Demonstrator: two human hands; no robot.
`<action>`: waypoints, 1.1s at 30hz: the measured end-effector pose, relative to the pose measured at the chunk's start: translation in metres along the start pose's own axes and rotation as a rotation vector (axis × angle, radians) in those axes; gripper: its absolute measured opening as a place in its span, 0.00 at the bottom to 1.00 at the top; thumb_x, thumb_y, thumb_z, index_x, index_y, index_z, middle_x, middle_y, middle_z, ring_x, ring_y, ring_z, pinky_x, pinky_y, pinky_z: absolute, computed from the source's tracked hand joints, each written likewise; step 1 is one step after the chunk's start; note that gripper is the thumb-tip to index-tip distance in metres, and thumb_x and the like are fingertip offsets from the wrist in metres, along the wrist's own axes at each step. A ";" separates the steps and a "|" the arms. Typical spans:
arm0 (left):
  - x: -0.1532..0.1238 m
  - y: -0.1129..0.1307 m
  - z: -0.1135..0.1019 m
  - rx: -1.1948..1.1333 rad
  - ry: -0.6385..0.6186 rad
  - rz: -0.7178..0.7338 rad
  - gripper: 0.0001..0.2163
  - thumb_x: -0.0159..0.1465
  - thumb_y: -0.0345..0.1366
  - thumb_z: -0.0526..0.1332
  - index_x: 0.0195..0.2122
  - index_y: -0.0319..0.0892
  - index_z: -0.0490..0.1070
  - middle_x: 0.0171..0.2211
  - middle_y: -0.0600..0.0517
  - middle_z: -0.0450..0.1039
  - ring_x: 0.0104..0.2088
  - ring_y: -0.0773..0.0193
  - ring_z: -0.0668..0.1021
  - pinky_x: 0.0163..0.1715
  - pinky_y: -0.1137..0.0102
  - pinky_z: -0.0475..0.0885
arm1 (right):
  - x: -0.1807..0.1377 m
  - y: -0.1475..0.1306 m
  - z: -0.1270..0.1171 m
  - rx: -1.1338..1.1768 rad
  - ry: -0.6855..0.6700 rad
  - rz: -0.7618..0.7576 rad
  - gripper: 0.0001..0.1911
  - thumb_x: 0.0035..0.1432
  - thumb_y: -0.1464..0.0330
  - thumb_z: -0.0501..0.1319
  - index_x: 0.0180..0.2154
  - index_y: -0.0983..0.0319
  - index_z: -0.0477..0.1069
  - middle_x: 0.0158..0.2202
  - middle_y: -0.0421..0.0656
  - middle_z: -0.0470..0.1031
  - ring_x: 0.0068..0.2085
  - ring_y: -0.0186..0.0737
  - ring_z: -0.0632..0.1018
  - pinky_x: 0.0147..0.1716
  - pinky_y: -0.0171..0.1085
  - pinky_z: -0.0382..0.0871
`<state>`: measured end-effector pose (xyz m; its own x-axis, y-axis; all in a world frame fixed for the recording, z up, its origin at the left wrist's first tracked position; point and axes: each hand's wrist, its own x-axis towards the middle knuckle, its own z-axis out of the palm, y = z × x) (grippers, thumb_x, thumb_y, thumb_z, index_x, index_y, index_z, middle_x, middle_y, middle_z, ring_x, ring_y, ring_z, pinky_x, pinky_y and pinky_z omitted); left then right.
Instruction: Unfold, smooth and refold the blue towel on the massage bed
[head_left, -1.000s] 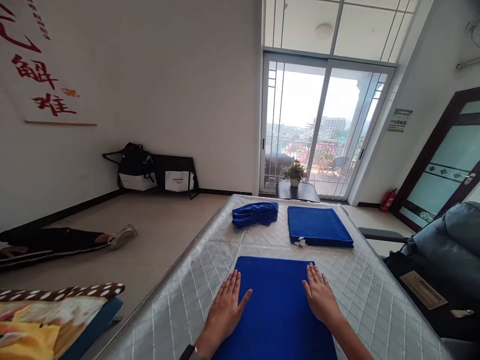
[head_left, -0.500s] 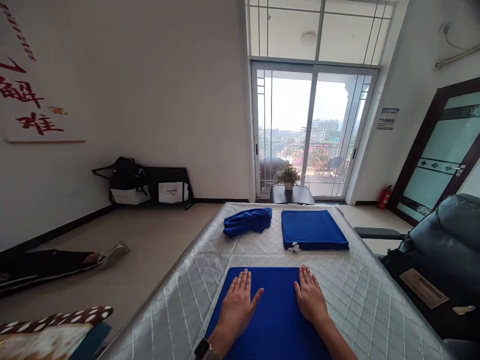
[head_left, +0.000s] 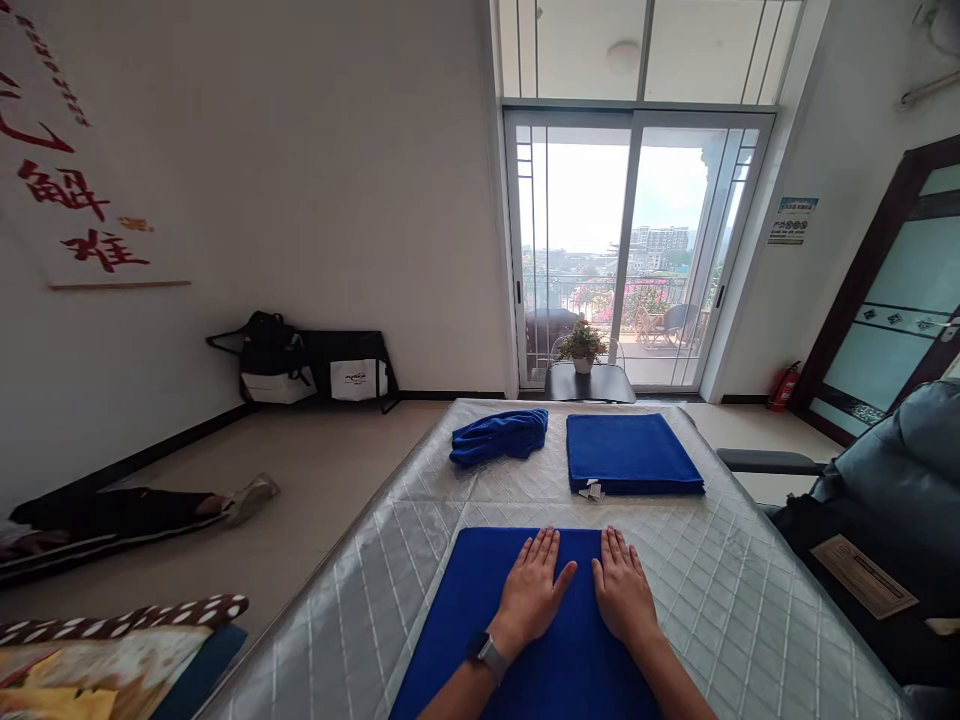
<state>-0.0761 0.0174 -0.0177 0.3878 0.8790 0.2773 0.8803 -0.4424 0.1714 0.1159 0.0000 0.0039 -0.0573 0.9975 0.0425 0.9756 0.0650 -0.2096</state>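
Observation:
A blue towel (head_left: pixel 465 620) lies spread flat on the near part of the quilted grey table (head_left: pixel 750 600). My left hand (head_left: pixel 530 592) and my right hand (head_left: pixel 621 592) both rest palm down on its far half, fingers stretched out, thumbs almost touching. A watch sits on my left wrist. Farther back, a neatly folded blue towel (head_left: pixel 630 455) lies at the right and a crumpled blue towel (head_left: pixel 499 437) at the left.
A dark armchair (head_left: pixel 885 500) stands close to the table's right edge. A person's legs (head_left: pixel 142 505) stretch along the floor at the left. A patterned cushion (head_left: pixel 105 650) is at the lower left. A small table with a potted plant (head_left: pixel 583 348) stands before the glass doors.
My left hand has slid to the right across the near towel and now lies beside my right hand. The view has shifted slightly.

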 end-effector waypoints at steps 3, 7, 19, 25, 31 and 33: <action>-0.022 -0.051 -0.014 0.059 -0.005 -0.130 0.33 0.73 0.55 0.40 0.71 0.38 0.52 0.71 0.43 0.56 0.71 0.53 0.58 0.69 0.53 0.57 | 0.001 0.000 0.001 0.004 0.004 0.004 0.34 0.70 0.61 0.38 0.71 0.69 0.46 0.74 0.46 0.42 0.73 0.40 0.44 0.70 0.45 0.36; -0.047 -0.102 -0.027 0.082 0.010 -0.264 0.35 0.72 0.57 0.40 0.71 0.37 0.51 0.71 0.42 0.53 0.71 0.52 0.58 0.69 0.53 0.56 | 0.001 0.000 0.003 -0.009 0.003 0.007 0.34 0.70 0.60 0.38 0.71 0.69 0.45 0.74 0.45 0.41 0.73 0.39 0.44 0.70 0.45 0.36; -0.054 -0.113 -0.026 0.020 0.117 -0.313 0.38 0.71 0.59 0.41 0.69 0.32 0.56 0.70 0.38 0.54 0.70 0.49 0.59 0.68 0.52 0.58 | 0.004 -0.001 0.006 -0.089 0.003 -0.004 0.35 0.70 0.60 0.37 0.71 0.70 0.45 0.74 0.47 0.43 0.73 0.40 0.45 0.70 0.45 0.39; -0.055 -0.113 -0.027 0.010 0.146 -0.309 0.37 0.70 0.59 0.42 0.70 0.36 0.56 0.70 0.39 0.57 0.70 0.48 0.60 0.67 0.51 0.58 | -0.004 -0.008 -0.003 -0.104 -0.010 0.001 0.35 0.70 0.60 0.37 0.71 0.71 0.46 0.73 0.49 0.44 0.73 0.41 0.45 0.70 0.47 0.40; -0.054 -0.113 -0.024 0.024 0.119 -0.303 0.37 0.71 0.59 0.40 0.70 0.34 0.56 0.70 0.38 0.55 0.70 0.50 0.60 0.67 0.53 0.59 | -0.030 -0.009 -0.001 -0.065 -0.030 -0.010 0.36 0.70 0.57 0.37 0.71 0.70 0.45 0.74 0.46 0.42 0.73 0.41 0.45 0.70 0.46 0.40; -0.055 -0.116 -0.022 0.040 0.114 -0.301 0.38 0.71 0.59 0.40 0.70 0.33 0.55 0.70 0.38 0.55 0.70 0.50 0.60 0.68 0.53 0.58 | -0.037 -0.010 -0.001 -0.043 -0.034 0.002 0.36 0.70 0.57 0.37 0.72 0.70 0.44 0.74 0.46 0.42 0.73 0.40 0.45 0.70 0.45 0.40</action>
<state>-0.2057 0.0164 -0.0319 0.0773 0.9429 0.3240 0.9618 -0.1561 0.2248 0.1088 -0.0373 0.0049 -0.0621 0.9980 0.0085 0.9838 0.0627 -0.1679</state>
